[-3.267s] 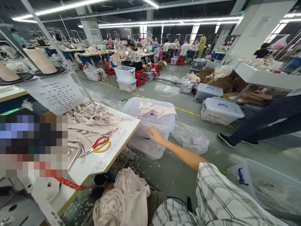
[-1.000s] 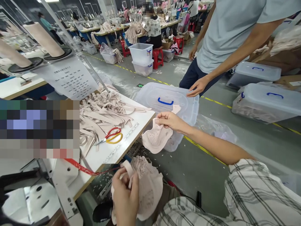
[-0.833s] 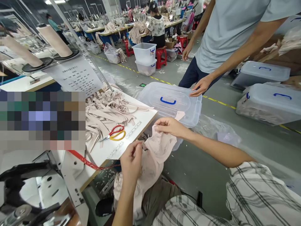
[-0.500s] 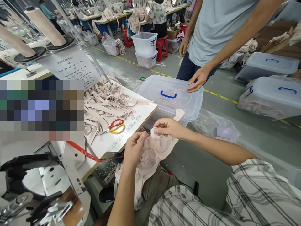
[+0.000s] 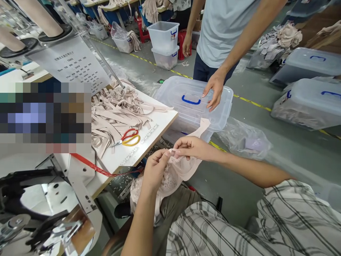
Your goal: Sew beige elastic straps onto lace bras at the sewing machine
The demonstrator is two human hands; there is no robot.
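My left hand (image 5: 155, 170) and my right hand (image 5: 189, 147) pinch the top edge of a beige lace bra cup (image 5: 178, 171) over my lap, fingertips almost touching. A plain strap of the piece (image 5: 201, 128) sticks up behind my right hand. More beige lace fabric (image 5: 140, 192) hangs below my left hand. Just left lies the white worktable (image 5: 149, 133) with a heap of beige straps (image 5: 117, 112) and red-and-yellow scissors (image 5: 126, 137).
A person in a light blue shirt (image 5: 223, 25) stands beyond, one hand (image 5: 214, 90) flat on the lid of a clear plastic bin (image 5: 186, 110) with a blue handle. More lidded bins (image 5: 306, 103) sit right. A sewing machine (image 5: 39, 206) is at lower left, a plastic bag (image 5: 243, 140) on the floor.
My left hand rose from my lap and joined my right on the cup's edge. The standing person's hand came down onto the bin lid. My view tilted downward.
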